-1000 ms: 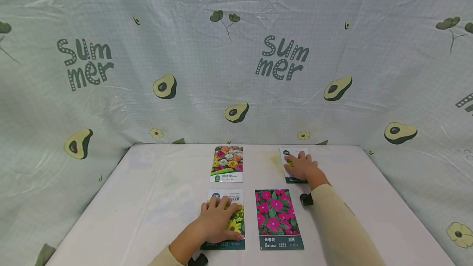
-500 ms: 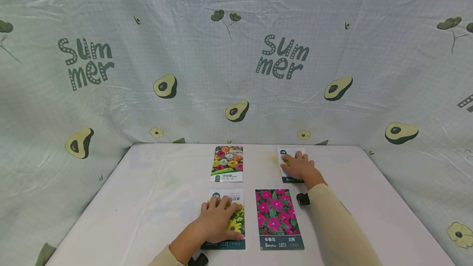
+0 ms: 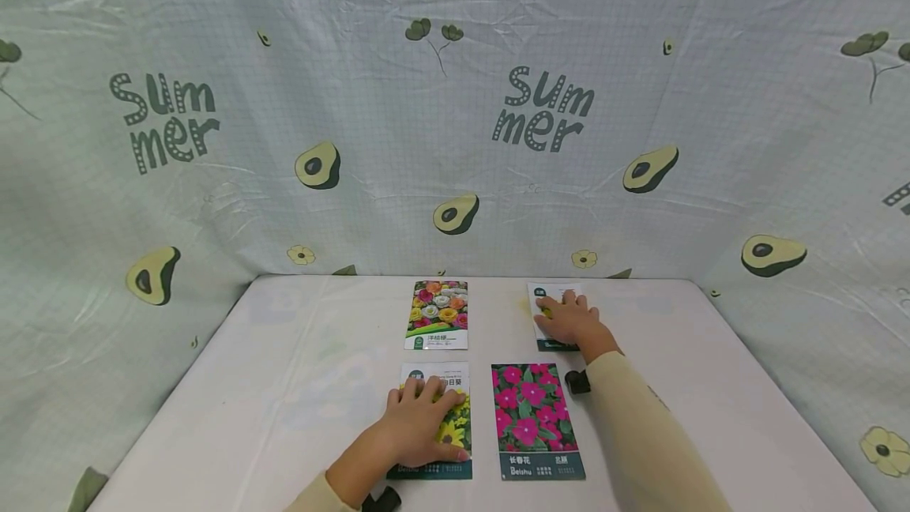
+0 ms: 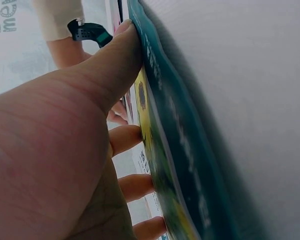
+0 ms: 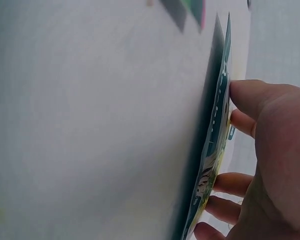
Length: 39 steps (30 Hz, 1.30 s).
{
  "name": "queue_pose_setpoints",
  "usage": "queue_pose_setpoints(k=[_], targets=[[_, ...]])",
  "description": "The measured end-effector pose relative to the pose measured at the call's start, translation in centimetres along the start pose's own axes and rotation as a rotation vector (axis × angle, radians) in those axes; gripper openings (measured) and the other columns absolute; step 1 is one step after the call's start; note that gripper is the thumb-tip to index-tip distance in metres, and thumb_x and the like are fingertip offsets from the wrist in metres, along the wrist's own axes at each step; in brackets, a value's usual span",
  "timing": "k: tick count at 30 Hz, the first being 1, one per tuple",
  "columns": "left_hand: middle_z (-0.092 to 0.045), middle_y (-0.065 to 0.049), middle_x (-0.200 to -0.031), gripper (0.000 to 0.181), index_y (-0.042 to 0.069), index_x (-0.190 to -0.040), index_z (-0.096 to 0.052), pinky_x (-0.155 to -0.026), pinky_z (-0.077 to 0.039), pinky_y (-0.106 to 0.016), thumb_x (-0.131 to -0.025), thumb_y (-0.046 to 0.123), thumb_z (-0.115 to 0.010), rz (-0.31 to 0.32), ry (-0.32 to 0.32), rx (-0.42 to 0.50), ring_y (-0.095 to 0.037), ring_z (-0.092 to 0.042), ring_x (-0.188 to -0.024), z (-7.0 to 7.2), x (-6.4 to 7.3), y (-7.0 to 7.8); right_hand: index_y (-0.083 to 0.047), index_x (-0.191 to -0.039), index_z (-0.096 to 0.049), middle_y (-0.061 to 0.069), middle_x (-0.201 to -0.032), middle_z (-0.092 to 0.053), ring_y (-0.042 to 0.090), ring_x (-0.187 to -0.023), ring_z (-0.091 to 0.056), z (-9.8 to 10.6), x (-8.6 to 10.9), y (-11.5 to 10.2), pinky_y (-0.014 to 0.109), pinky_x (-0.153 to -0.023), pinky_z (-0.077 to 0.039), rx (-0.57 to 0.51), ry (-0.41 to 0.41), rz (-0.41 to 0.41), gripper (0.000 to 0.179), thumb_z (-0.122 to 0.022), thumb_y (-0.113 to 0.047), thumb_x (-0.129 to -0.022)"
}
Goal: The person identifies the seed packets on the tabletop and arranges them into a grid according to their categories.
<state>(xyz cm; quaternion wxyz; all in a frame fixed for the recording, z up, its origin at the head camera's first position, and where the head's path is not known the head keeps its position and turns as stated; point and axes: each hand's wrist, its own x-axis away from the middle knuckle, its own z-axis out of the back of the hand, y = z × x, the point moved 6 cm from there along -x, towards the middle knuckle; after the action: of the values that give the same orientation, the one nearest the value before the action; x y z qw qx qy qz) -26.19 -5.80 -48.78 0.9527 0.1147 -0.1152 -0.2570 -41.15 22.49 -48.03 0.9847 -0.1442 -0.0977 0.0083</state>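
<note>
Four-finger tips and thumb of my left hand (image 3: pixel 414 427) rest spread on a seed packet with yellow flowers (image 3: pixel 455 423) at the front of the table; the hand covers its left part. At the back right, my right hand (image 3: pixel 573 324) presses its fingertips on another packet, white at the top with a dark green bottom band (image 3: pixel 558 345), most of its picture hidden. The right wrist view shows the thumb (image 5: pixel 247 95) and fingertips against this packet's printed face. In the left wrist view the left thumb (image 4: pixel 117 57) lies along the yellow-flower packet's green band.
A packet with magenta flowers (image 3: pixel 529 417) lies to the right of the left hand. Behind the yellow-flower packet lies one with mixed-colour blooms (image 3: pixel 437 314). A white table (image 3: pixel 298 385) carries them, and a printed curtain (image 3: pixel 384 117) hangs along its back and sides.
My right hand has slid its packet a short way to the left along the back of the table. The left hand and the other packets have stayed in place.
</note>
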Motion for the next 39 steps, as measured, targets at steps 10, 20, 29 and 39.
queue_pose_setpoints(k=[10,20,29,39], targets=[[-0.047,-0.006,-0.14,0.082,0.032,-0.146,-0.053,-0.095,-0.036,-0.057,-0.078,0.072,-0.074,0.001,-0.003,0.001,-0.036,-0.04,-0.124,0.1,0.0,0.0,-0.024,-0.159,-0.038,0.029,-0.163,-0.022,0.051,-0.145,-0.023,-0.4,-0.3,-0.6,0.072,-0.118,-0.017,0.009,0.003,-0.004,0.06,-0.048,-0.048,-0.105],[-0.047,-0.006,-0.138,0.082,0.032,-0.146,-0.053,-0.095,-0.036,-0.057,-0.078,0.071,-0.075,-0.001,0.0,0.007,-0.036,-0.04,-0.124,0.1,0.0,0.0,-0.025,-0.159,-0.038,0.03,-0.163,-0.02,0.052,-0.148,-0.019,-0.6,-0.5,-1.2,0.073,-0.118,-0.015,0.004,0.001,0.029,0.059,-0.046,-0.048,-0.106],[-0.047,-0.006,-0.139,0.083,0.031,-0.147,-0.053,-0.094,-0.036,-0.056,-0.078,0.072,-0.074,-0.003,0.002,-0.002,-0.036,-0.039,-0.124,0.1,0.0,0.0,-0.025,-0.159,-0.038,0.03,-0.164,-0.02,0.052,-0.148,-0.019,-0.8,-0.5,-1.9,0.073,-0.118,-0.015,0.001,0.005,0.036,0.059,-0.046,-0.048,-0.106],[-0.047,-0.006,-0.139,0.083,0.032,-0.147,-0.053,-0.096,-0.035,-0.058,-0.077,0.071,-0.075,0.007,-0.001,0.011,-0.036,-0.039,-0.125,0.1,0.1,0.0,-0.024,-0.159,-0.039,0.029,-0.164,-0.021,0.051,-0.149,-0.019,-0.7,-0.2,-2.9,0.072,-0.118,-0.015,-0.004,0.029,0.05,0.058,-0.047,-0.046,-0.106]])
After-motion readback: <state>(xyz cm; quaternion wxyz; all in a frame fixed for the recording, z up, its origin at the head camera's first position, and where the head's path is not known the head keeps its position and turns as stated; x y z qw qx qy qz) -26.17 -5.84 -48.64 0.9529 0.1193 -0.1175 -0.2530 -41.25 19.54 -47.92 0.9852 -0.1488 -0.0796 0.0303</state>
